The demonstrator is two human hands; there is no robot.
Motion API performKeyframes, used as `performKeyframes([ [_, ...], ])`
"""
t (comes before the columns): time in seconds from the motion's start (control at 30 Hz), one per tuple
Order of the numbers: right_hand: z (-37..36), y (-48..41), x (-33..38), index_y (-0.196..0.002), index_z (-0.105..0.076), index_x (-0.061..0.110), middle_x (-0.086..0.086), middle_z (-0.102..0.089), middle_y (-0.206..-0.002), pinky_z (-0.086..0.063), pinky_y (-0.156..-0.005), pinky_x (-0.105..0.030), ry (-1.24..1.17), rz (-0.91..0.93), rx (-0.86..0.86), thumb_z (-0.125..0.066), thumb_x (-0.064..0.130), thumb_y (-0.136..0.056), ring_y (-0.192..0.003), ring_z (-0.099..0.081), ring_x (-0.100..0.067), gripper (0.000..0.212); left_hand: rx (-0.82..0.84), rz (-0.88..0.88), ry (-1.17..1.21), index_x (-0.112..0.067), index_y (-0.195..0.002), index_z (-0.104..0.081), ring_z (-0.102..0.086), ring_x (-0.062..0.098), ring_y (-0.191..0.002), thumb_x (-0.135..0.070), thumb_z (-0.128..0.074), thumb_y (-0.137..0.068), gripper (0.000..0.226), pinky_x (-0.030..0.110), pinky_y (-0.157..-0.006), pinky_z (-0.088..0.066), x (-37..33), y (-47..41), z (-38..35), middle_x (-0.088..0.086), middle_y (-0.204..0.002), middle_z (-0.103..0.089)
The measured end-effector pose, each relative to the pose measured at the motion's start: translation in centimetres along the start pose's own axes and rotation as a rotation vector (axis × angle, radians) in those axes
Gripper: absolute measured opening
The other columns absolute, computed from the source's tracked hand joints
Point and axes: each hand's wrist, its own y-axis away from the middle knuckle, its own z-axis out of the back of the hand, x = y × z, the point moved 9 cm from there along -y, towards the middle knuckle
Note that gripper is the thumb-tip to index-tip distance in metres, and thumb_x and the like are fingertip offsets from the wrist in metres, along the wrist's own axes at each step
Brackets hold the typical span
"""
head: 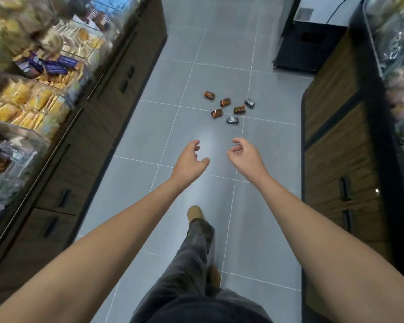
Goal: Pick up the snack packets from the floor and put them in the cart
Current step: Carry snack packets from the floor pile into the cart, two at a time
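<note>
While both bare arms stretch out ahead, the left hand (191, 159) hangs with its fingers loosely curled and nothing in it. The right hand (245, 156) mirrors it, thumb and fingers bent, gripping nothing either. The two hands sit side by side with a gap between them, above the grey tiled floor (149, 127). Just beyond the fingertips, down on that floor, lie the snack packets (225, 102): four orange-brown ones in a loose cluster and two silver, with the near silver packet (232, 120) closest to the hands and the far silver packet (249, 103) at the cluster's right edge. No hand touches any of them. Lower down, a leg in dark trousers (191, 252) is set forward, tan shoe (195, 213) on the tiles. On the left, blurred shelves (33, 89) carry yellow and purple packs above dark wooden cabinets (91, 148). On the right stand the right-hand cabinets (331, 148), and a black appliance (308, 47) sits at the far end
</note>
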Motion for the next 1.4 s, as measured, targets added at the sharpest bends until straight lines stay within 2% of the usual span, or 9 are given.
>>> performKeyframes([
  [0.3,3.4,-15.9,0.1,-0.126,-0.054,0.012,0.0,-0.06,-0.099,-0.05,-0.086,-0.034,0.069,-0.05,0.004,-0.059,0.016,-0.086,-0.085,-0.058,-0.016,0.04,0.063,0.019,-0.005,-0.016,-0.145,-0.031,-0.048,0.023,-0.126,-0.018,-0.059,-0.09,0.062,0.033,-0.1,-0.041,-4.9,-17.0,-2.9,0.004,-0.143,-0.043],
  [0.47,6.4,-24.5,1.0,-0.124,-0.055,0.012,-0.001,-0.058,-0.098,-0.046,-0.081,-0.027,0.07,-0.081,-0.026,-0.059,0.013,-0.087,-0.083,-0.056,-0.015,0.038,0.129,-0.039,-0.041,-0.017,-0.146,-0.03,-0.047,0.022,-0.124,-0.019,-0.061,-0.088,0.065,0.037,-0.103,-0.041,-10.2,-26.1,-4.1,0.003,-0.143,-0.042],
  [0.6,7.8,-30.4,1.6,-0.118,-0.057,0.014,0.005,-0.056,-0.087,-0.046,-0.081,-0.027,0.034,-0.088,-0.049,-0.059,0.008,-0.085,-0.078,-0.054,-0.014,0.033,0.138,-0.059,-0.057,-0.015,-0.144,-0.033,-0.045,0.022,-0.128,-0.017,-0.061,-0.088,0.063,0.039,-0.105,-0.04,-13.2,-32.4,-4.5,0.004,-0.143,-0.042],
  [0.77,8.8,-38.3,0.2,-0.123,-0.056,0.01,0.002,-0.058,-0.095,-0.047,-0.088,-0.03,0.055,-0.131,-0.037,-0.058,0.01,-0.086,-0.085,-0.056,-0.015,0.038,0.162,-0.044,-0.067,-0.013,-0.145,-0.031,-0.043,0.02,-0.129,-0.018,-0.061,-0.088,0.064,0.038,-0.107,-0.038,-15.2,-39.8,-6.0,0.003,-0.144,-0.04],
  [0.93,8.9,-47.9,-0.7,-0.124,-0.055,0.012,0.008,-0.056,-0.087,-0.045,-0.09,-0.03,0.046,-0.171,0.036,-0.059,0.013,-0.087,-0.087,-0.055,-0.015,0.038,0.183,-0.006,-0.077,-0.013,-0.143,-0.033,-0.043,0.02,-0.129,-0.016,-0.06,-0.089,0.061,0.039,-0.105,-0.04,-16.6,-48.2,-7.7,0.004,-0.142,-0.042],
  [1.1,9.8,-58.2,-1.1,-0.123,-0.055,0.008,-0.001,-0.056,-0.096,-0.044,-0.084,-0.028,0.031,-0.21,0.087,-0.06,0.009,-0.085,-0.077,-0.052,-0.012,0.038,0.198,0.068,-0.123,-0.012,-0.141,-0.035,-0.044,0.019,-0.128,-0.014,-0.06,-0.089,0.058,0.033,-0.105,-0.039,-18.6,-57.0,-9.4,0.004,-0.141,-0.043],
  [1.2,9.4,-63.6,-2.1,-0.123,-0.056,0.009,-0.001,-0.057,-0.099,-0.046,-0.088,-0.031,0.073,-0.225,0.138,-0.06,0.01,-0.084,-0.084,-0.055,-0.015,0.039,0.201,0.119,-0.13,-0.012,-0.143,-0.033,-0.044,0.021,-0.129,-0.015,-0.061,-0.089,0.06,0.034,-0.105,-0.038,-19.0,-61.8,-10.4,0.005,-0.142,-0.042],
  [1.33,8.1,-69.6,-3.5,-0.126,-0.055,0.012,0.0,-0.057,-0.104,-0.046,-0.091,-0.03,0.085,-0.268,0.18,-0.059,0.013,-0.084,-0.09,-0.056,-0.015,0.042,0.187,0.199,-0.122,-0.012,-0.145,-0.029,-0.041,0.023,-0.132,-0.016,-0.061,-0.089,0.065,0.037,-0.108,-0.036,-17.8,-67.6,-11.2,0.006,-0.145,-0.039],
  [1.4,7.0,-71.9,-4.6,-0.126,-0.054,0.013,-0.001,-0.057,-0.105,-0.045,-0.09,-0.029,0.088,-0.29,0.191,-0.06,0.014,-0.085,-0.09,-0.054,-0.014,0.041,0.19,0.221,-0.127,-0.012,-0.146,-0.029,-0.041,0.022,-0.133,-0.016,-0.061,-0.089,0.065,0.033,-0.108,-0.035,-16.9,-70.3,-11.8,0.006,-0.145,-0.039],
])
